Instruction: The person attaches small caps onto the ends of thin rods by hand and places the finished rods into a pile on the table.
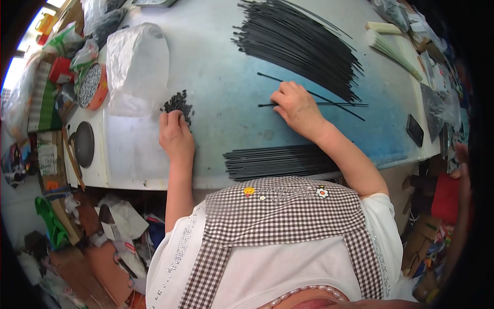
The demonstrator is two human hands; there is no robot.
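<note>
Left hand [176,135] bent at a pile of small black pieces [177,102], right hand [297,109] curled over crossing black rods [334,104] on the table [216,123], what each grips I cannot tell, lower rod bundle [278,162] partly covered by right forearm [355,159], apron [288,221] lettering [278,193] too small for reading.

Approx. 2 long, thin, straight black rods lying loose on the worktop [221,113], R of ctr: one slanted rod [320,97] running upper L to lower R, one near-horiz. rod [352,105], crossing it; mid-sections partly hidden. L side: loose, uneven heap of tiny stubby black bits [176,102], lower part covered.
</note>
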